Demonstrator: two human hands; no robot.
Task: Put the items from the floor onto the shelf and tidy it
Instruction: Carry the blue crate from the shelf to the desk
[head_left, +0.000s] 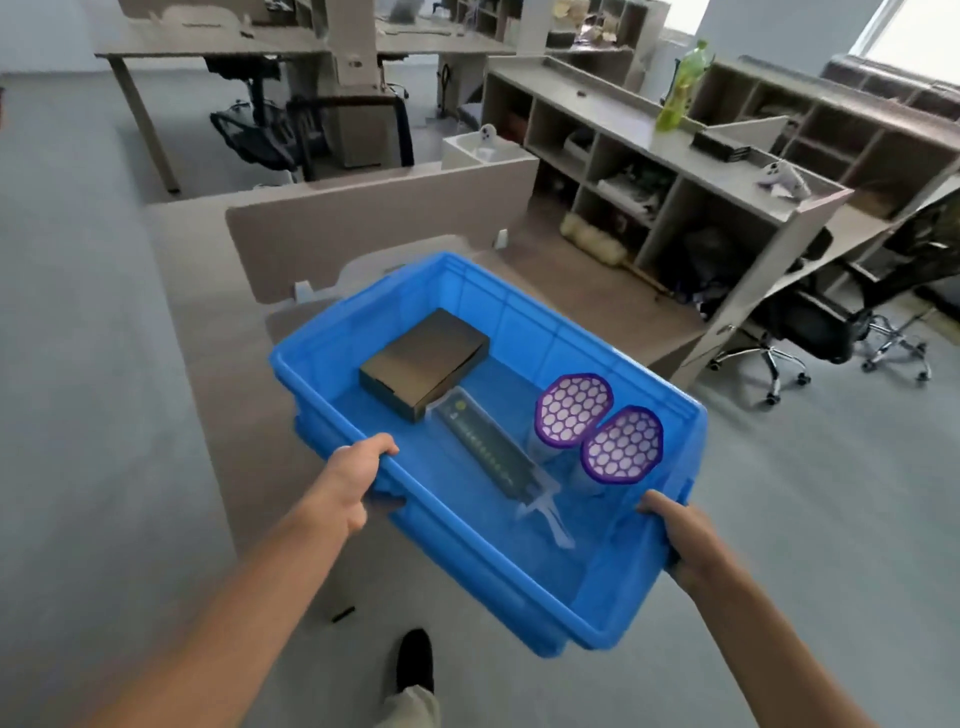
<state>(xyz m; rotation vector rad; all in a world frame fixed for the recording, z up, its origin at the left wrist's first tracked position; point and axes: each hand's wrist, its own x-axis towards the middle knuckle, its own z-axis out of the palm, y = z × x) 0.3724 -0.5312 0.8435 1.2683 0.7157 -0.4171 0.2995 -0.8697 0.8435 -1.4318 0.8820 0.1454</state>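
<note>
I hold a blue plastic bin (519, 582) off the floor with both hands. My left hand (350, 480) grips its left rim and my right hand (680, 535) grips its right rim. Inside lie a flat black box (423, 361), a dark long device in a clear wrapper (491, 449) and two purple honeycomb-topped filters (574, 410) (623, 444) side by side. The grey cubby shelf (639, 130) stands ahead to the right, with a green bottle (680, 88) and a white controller (782, 179) on its top.
Beige partition panels (374, 223) lie flat on the floor ahead of the bin. Black office chairs (810, 322) stand at the right, desks and another chair at the back. A small black item (343, 614) lies on the floor near my shoe (415, 660).
</note>
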